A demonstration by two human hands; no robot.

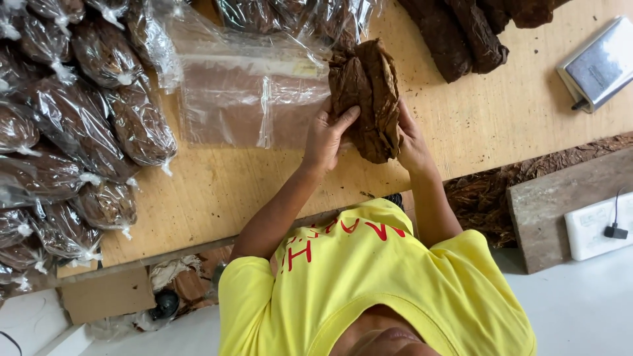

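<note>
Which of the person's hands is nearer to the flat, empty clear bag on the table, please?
Left. The left hand grips the brown leaf bundle right beside the bag; the right hand holds the bundle's far side.

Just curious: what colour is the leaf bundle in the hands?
Dark brown; the leaf bundle shows best in the head view.

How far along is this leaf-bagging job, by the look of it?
Done: many filled, tied bags are heaped at the table's left. In hand: the left hand and right hand grip one leaf bundle beside an open clear bag. Left: several loose bundles lie unbagged at the far edge; more may sit out of view.
</note>
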